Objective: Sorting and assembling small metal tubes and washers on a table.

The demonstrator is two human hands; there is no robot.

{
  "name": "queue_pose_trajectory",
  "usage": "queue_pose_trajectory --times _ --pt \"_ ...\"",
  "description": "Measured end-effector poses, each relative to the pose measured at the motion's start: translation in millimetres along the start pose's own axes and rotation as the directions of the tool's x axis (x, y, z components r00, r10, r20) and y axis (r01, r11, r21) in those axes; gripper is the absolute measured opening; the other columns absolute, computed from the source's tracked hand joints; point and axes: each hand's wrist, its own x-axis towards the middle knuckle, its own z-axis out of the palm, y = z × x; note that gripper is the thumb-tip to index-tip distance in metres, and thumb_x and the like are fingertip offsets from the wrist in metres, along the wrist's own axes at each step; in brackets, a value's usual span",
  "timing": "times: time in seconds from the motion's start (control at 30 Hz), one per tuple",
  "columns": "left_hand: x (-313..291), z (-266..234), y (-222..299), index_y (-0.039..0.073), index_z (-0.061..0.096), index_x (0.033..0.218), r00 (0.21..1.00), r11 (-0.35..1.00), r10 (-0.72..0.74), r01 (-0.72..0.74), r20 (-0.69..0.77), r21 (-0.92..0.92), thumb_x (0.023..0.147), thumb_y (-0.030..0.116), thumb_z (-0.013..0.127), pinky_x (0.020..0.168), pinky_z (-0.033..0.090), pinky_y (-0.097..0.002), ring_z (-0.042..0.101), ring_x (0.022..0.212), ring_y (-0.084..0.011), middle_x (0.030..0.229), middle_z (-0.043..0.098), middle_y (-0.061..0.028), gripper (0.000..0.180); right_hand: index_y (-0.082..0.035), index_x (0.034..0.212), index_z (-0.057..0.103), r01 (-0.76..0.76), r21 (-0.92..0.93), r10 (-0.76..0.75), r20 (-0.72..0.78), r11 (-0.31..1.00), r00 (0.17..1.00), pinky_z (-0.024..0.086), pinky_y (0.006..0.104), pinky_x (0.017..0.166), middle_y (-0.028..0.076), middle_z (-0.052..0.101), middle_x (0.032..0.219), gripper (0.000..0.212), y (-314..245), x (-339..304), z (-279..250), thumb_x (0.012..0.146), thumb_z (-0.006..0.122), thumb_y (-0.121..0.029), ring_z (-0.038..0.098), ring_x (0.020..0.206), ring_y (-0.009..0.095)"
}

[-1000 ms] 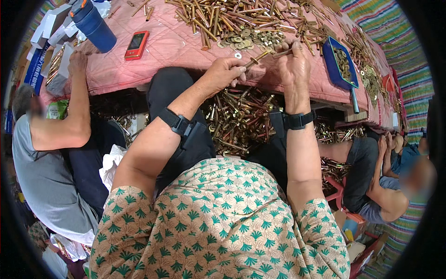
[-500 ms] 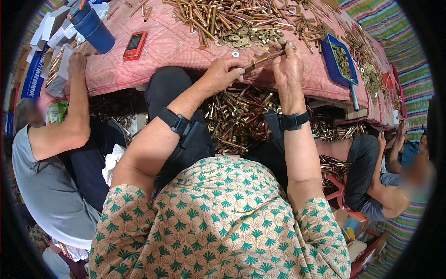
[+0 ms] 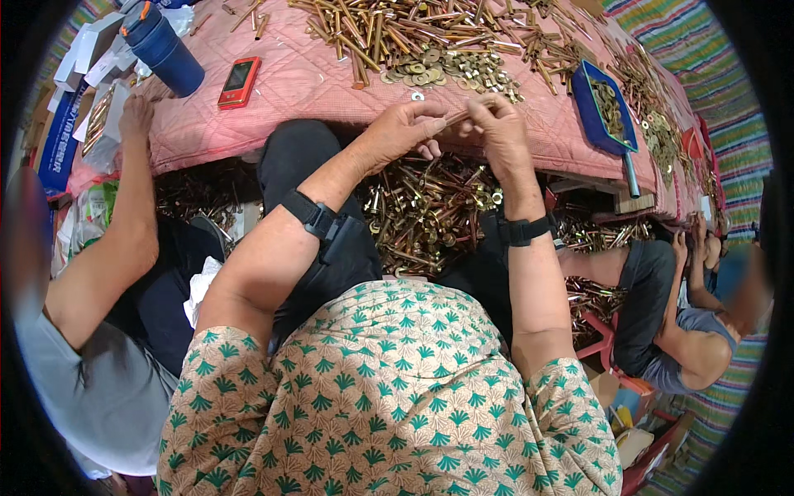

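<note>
My left hand point(image 3: 404, 134) and my right hand point(image 3: 503, 136) meet just over the front edge of the pink-covered table point(image 3: 314, 103). Between them is a long brass-coloured bolt point(image 3: 456, 118), its ends hidden in my fingers. The left thumb and forefinger pinch one end, while the right fingertips close on the other. Beyond my hands lie a pile of flat washers point(image 3: 426, 73), some small nuts point(image 3: 496, 81) and a heap of long bolts point(image 3: 397, 29). One loose washer point(image 3: 418, 97) rests near my left hand.
Below the table edge, between my knees, is a mass of finished-looking bolts point(image 3: 426, 207). A blue scoop point(image 3: 600, 107) holds washers at the right. On the left stand a red phone point(image 3: 240, 83), a blue bottle point(image 3: 165, 54) and boxes point(image 3: 103, 124). Co-workers sit on both sides.
My right hand has moved down and left, closer to my left hand, so less of the bolt shows. The co-worker on the left has leaned toward the outer edge.
</note>
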Motion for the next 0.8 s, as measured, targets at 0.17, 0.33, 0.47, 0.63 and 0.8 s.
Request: queue_pose_trajectory --times 0.17,0.33,0.47,0.63,0.8 --pt "0.3 -10.4 -4.3 0.003 0.061 0.109 0.999 0.999 -0.039 0.04 -0.038 0.032 0.094 0.023 0.058 0.056 0.05 -0.0194 0.061 0.067 -0.0072 0.087 0.065 -0.0027 0.026 -0.002 0.098 0.059 -0.034 -0.053 0.036 0.03 0.998 0.999 0.054 0.0259 0.056 0.003 0.062 0.075 0.014 1.5 3.2 11.5 0.09 0.062 -0.013 0.061 0.064 0.012" --pt "0.9 -18.0 -3.8 0.003 0.062 0.107 0.987 0.99 -0.03 0.008 -0.155 -0.14 0.093 0.02 0.06 0.054 0.05 -0.0189 0.061 0.064 -0.0083 0.085 0.065 -0.0035 0.022 0.002 0.106 0.064 0.121 -0.389 -0.201 -0.172 0.913 0.964 0.05 0.0242 0.057 0.008 0.066 0.08 0.022 -6.8 26.6 -33.8 0.092 0.059 -0.013 0.063 0.065 0.011" --pt "1.3 -18.0 -2.6 0.002 0.06 0.109 0.983 0.974 -0.033 -0.009 -0.182 -0.225 0.093 0.019 0.06 0.055 0.05 -0.0196 0.062 0.065 -0.0094 0.085 0.065 -0.0045 0.023 0.002 0.095 0.068 0.191 -0.753 -0.367 -0.072 0.63 0.927 0.05 0.0306 0.063 0.015 0.069 0.083 0.015 -5.6 39.4 -42.3 0.085 0.062 -0.008 0.066 0.072 0.019" --pt "-0.3 -16.6 -0.5 0.002 0.059 0.11 0.983 0.97 -0.034 -0.011 -0.182 -0.243 0.092 0.016 0.06 0.056 0.051 -0.02 0.062 0.066 -0.0102 0.086 0.065 -0.0053 0.023 0.0 0.086 0.069 0.24 -0.941 -0.388 0.134 0.239 0.912 0.051 0.035 0.068 0.017 0.068 0.086 0.01 3.7 51.8 -35.1 0.079 0.067 -0.007 0.067 0.078 0.029" --pt "-0.4 -14.9 -1.9 -0.001 0.059 0.105 0.983 0.971 -0.045 0.001 -0.177 -0.24 0.091 0.012 0.061 0.054 0.05 -0.0204 0.063 0.064 -0.0112 0.084 0.066 -0.008 0.02 0.0 0.092 0.066 0.18 -0.736 -0.367 -0.1 0.652 0.925 0.052 0.0281 0.067 0.013 0.069 0.087 0.011 0.0 39.3 -27.4 0.081 0.067 -0.003 0.066 0.074 0.017"
